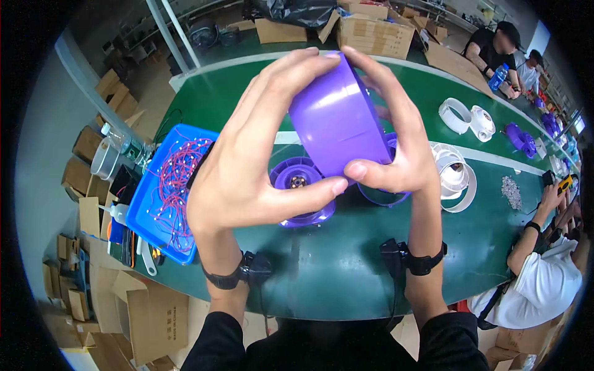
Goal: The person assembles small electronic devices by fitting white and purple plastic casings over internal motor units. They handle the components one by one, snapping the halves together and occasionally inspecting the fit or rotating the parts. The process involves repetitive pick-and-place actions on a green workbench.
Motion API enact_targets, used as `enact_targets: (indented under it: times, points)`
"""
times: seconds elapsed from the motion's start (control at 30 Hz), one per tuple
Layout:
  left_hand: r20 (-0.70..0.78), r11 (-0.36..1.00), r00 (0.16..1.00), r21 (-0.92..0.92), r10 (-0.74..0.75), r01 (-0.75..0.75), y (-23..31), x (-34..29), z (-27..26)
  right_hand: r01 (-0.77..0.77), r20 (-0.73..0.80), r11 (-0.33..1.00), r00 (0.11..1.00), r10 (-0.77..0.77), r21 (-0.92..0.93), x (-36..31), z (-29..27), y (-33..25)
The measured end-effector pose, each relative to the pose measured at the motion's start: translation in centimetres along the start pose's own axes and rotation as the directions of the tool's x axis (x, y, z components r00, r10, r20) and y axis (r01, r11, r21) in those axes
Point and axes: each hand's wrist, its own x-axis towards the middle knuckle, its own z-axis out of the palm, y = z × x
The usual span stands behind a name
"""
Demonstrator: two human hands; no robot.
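Left hand [247, 167]: we see its grip pressed onto the purple housing [337, 117], thumb beneath, fingers over the top rim.
Right hand [396, 142]: grip likewise pinching the housing from the opposite side (thumb on the lower edge).
Purple housing: held tilted in the air above the green surface [334, 272], between both hands.
Below the hands: a purple fan wheel [297, 179] lying on the surface.
Left of us: a blue tray [145, 204] holding red wires.
Right of us: white ring parts [458, 176].

Bare green belt [346, 272] under the hands; blue tray [143, 204] left, white rings [455, 176] right.
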Motion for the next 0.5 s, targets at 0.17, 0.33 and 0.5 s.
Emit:
enact_targets:
  times: [0.17, 0.33, 0.5]
  points:
    - [-0.040, 1.000, 0.999, -0.017, -0.007, 0.006, -0.07, 0.09, 0.07, -0.002, -0.015, 1.000, 1.000, 0.003, 0.020, 0.06, -0.01, -0.38]
    - [-0.123, 0.986, 0.984, -0.123, -0.130, 0.115, 0.21, -0.12, -0.24, 0.012, 0.009, 1.000, 1.000, -0.012, 0.012, 0.17, 0.17, -0.76]
    - [-0.248, 0.961, 0.939, -0.201, -0.238, 0.191, 0.40, 0.22, 0.02, 0.046, 0.031, 0.999, 0.998, -0.045, -0.018, 0.24, -0.05, -1.04]
